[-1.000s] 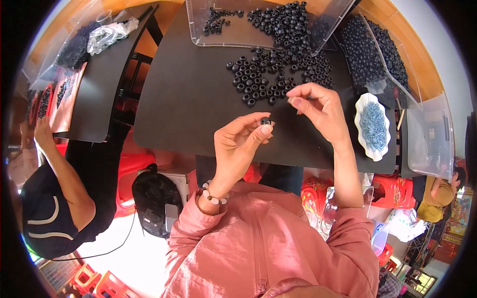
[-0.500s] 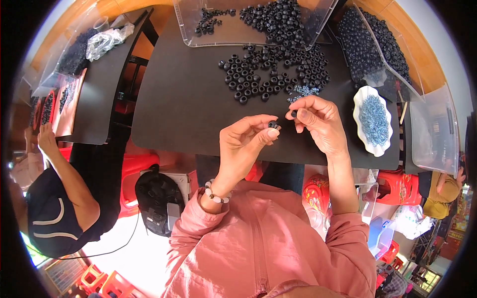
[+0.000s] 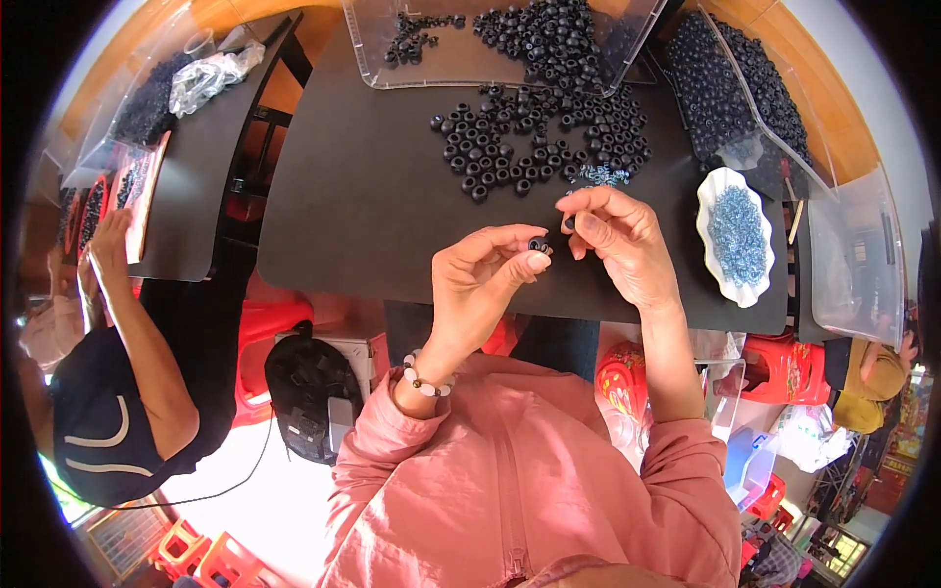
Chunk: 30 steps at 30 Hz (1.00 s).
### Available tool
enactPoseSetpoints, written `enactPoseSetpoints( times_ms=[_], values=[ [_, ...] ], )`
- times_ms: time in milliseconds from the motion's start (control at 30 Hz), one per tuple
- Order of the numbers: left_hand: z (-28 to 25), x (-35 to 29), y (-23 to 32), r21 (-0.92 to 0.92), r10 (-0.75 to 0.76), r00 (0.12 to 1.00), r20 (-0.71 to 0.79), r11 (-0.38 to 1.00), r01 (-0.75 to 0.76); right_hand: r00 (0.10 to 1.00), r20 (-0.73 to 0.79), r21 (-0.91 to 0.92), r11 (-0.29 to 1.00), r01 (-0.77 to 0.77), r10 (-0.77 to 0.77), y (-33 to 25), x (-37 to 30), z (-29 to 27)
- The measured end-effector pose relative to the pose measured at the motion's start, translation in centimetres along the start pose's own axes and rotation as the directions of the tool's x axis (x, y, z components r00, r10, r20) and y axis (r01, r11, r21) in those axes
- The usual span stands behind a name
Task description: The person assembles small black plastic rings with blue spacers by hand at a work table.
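Between the thumb and fingertips of my left hand (image 3: 487, 279) is a black bead (image 3: 538, 245), its hole showing. My right hand (image 3: 622, 245), a short gap to the right, pinches another dark bead (image 3: 570, 223) in its fingertips. Both hands are raised over the near part of the dark table (image 3: 353, 196). Beyond them spreads a loose patch of round black beads (image 3: 495, 176). A small heap of clear blue pieces (image 3: 601, 175) lies at its near right edge, just past my right fingertips.
A clear bin (image 3: 412, 86) of black beads stands at the far edge, a fuller one (image 3: 706, 88) at the far right. The white scalloped dish (image 3: 710, 250) holds blue pieces (image 3: 737, 235). At the left, another person (image 3: 118, 412) works at a separate table (image 3: 191, 216).
My right hand has shifted a little left, bringing its bead closer to my left hand. My left hand stays nearly still. The person at the left has moved an arm.
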<state>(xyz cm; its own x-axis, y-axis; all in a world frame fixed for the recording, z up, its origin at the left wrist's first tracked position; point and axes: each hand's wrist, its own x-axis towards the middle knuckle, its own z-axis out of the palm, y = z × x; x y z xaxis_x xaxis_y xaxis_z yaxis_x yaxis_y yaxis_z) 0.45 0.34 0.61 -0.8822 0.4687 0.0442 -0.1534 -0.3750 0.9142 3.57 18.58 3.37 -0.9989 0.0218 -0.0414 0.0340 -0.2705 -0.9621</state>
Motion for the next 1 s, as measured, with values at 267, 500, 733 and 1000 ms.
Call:
enactPoseSetpoints(
  times_ms=[267,500,733,1000],
  values=[
    [-0.1,-0.1,-0.1,-0.011,0.005,1.0,0.01,1.0,-0.005,0.991,0.014,-0.395,0.91,0.131,-0.136,-0.1,-0.5,0.3],
    [0.0,-0.1,0.0,0.003,-0.01,1.0,0.003,1.0,0.01,0.987,-0.06,-0.345,0.931,0.118,-0.147,0.2,-0.6,0.1],
    [0.1,-0.3,0.1,0.026,-0.02,1.0,-0.007,0.999,0.02,0.983,-0.099,-0.341,0.934,0.11,-0.152,0.4,-0.9,-0.4],
    [0.2,-0.2,-0.1,0.06,0.004,1.0,-0.007,0.998,-0.003,0.977,-0.144,-0.356,0.929,0.1,-0.16,0.4,-1.1,-1.0]
  ],
)
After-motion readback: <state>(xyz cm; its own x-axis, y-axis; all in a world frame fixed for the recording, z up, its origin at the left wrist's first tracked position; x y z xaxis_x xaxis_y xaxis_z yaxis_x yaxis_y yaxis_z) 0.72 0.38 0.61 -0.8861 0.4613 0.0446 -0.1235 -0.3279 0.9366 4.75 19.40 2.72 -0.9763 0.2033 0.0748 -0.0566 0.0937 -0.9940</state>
